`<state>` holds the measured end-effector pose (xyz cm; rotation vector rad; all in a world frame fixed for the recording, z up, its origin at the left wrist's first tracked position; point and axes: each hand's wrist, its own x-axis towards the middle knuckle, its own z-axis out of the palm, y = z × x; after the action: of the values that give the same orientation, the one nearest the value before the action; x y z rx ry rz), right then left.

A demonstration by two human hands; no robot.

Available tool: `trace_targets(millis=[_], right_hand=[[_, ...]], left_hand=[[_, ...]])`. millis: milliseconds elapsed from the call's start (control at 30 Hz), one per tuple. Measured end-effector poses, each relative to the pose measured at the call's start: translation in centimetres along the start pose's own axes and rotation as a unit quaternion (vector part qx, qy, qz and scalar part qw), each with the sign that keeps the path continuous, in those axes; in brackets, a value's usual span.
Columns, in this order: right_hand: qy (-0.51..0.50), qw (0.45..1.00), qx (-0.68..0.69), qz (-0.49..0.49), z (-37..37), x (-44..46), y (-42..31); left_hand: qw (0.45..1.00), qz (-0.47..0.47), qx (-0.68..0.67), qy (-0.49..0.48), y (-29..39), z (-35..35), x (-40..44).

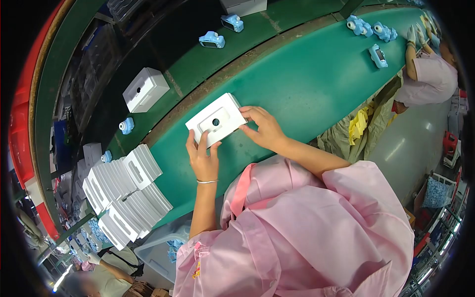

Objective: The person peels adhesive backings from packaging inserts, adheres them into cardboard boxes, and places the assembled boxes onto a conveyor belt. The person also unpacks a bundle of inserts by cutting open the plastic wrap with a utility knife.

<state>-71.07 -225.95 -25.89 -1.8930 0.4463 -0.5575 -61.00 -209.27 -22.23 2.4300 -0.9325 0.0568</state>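
Note:
Both hands hold a white box insert with a rounded recess and a round dark hole, tilted above the green work surface. My left hand grips its near left side, with one finger reaching into the recess and the thumb at the near edge. At the right end, my right hand pinches the insert between thumb and fingers. Two rows of stacked white inserts stand to the left of my left hand. What lies beneath the held insert is hidden.
A white box and blue toy cameras sit on the far ledge. More blue toy cameras lie at the right, near a gloved co-worker. A clear plastic bin stands below the stacks. Another person is at lower left.

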Motion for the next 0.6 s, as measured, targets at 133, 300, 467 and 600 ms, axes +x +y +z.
trace_targets(millis=[133, 300, 467, 600], right_hand=[[0.006, 1.000, 0.000, -0.003, 0.03, -0.01, 0.21], [0.009, 1.000, 0.005, -0.004, 0.20, -0.11, 0.34], [0.003, 1.000, 0.000, -0.002, 0.18, 0.05, 0.29], [-0.003, 1.000, -0.003, 0.001, 0.14, 0.05, 0.40]], left_hand=[[1.000, -0.005, 0.011, -0.005, 0.07, 0.21, 0.06], [1.000, 0.001, 0.016, -0.004, -0.16, 0.36, -0.03], [1.000, 0.005, 0.024, -0.004, -0.25, 0.43, 0.08], [0.999, -0.001, 0.032, -0.011, -0.17, 0.49, 0.11]])
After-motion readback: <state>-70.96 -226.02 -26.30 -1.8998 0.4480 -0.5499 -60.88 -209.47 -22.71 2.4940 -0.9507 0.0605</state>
